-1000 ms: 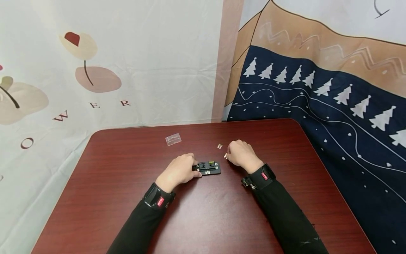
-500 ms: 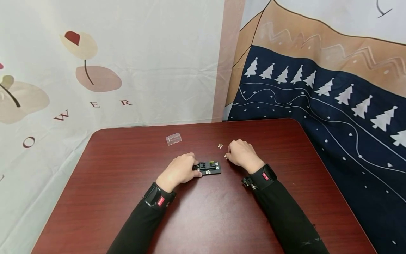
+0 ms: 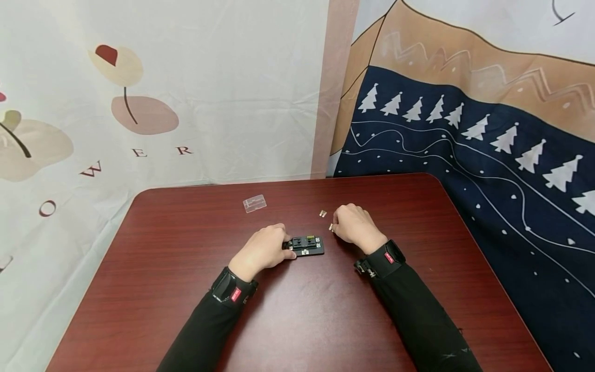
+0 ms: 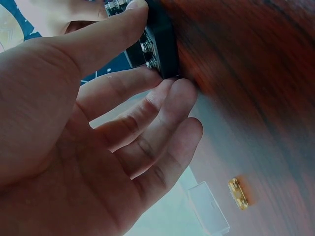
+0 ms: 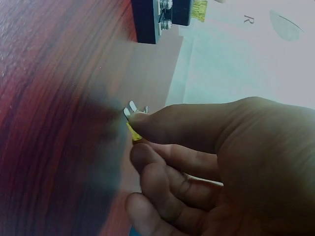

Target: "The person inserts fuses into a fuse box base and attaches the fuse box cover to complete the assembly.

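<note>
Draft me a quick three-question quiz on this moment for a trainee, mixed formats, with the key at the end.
1. True or false: the clear cover lies nearer the far edge of the table than the black block does.
2. Fill in the colour: in the right wrist view, the pronged piece pinched by the right hand shows a ____ body.
3. Choose one. The left hand grips: A) the clear cover; B) the black block; C) the pronged piece.

Key: 1. True. 2. Yellow. 3. B.
</note>
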The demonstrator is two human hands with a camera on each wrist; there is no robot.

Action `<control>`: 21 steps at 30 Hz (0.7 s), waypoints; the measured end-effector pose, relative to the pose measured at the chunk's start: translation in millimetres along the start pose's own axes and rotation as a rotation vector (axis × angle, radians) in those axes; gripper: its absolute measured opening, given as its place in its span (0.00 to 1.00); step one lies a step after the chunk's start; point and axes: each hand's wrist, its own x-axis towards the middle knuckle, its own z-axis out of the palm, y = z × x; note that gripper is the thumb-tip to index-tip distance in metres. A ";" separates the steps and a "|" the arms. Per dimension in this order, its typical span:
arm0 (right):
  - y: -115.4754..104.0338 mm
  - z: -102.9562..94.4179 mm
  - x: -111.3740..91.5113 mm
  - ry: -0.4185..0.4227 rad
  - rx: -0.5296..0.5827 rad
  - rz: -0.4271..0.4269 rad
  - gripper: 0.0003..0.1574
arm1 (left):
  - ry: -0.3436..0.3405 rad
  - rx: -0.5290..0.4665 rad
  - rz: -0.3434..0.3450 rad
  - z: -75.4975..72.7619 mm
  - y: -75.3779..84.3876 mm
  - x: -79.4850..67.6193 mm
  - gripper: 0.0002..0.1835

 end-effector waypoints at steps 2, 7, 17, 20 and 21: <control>-0.3 -0.6 0.1 0.017 0.006 -0.013 0.09 | 0.003 -0.003 0.002 -1.2 1.1 -0.7 0.28; -1.5 -0.9 0.3 0.047 0.023 -0.038 0.10 | 0.003 0.002 0.002 -1.3 2.0 -0.4 0.27; -7.5 -4.5 -0.1 0.072 0.052 -0.062 0.09 | -0.008 -0.005 -0.017 -1.7 1.8 -0.1 0.28; -11.5 -7.7 -2.0 0.087 0.066 -0.088 0.07 | -0.008 -0.007 -0.020 -2.1 1.5 -0.2 0.28; -12.9 -9.0 -2.7 0.090 0.073 -0.098 0.07 | -0.009 -0.006 -0.020 -2.2 1.3 -0.2 0.28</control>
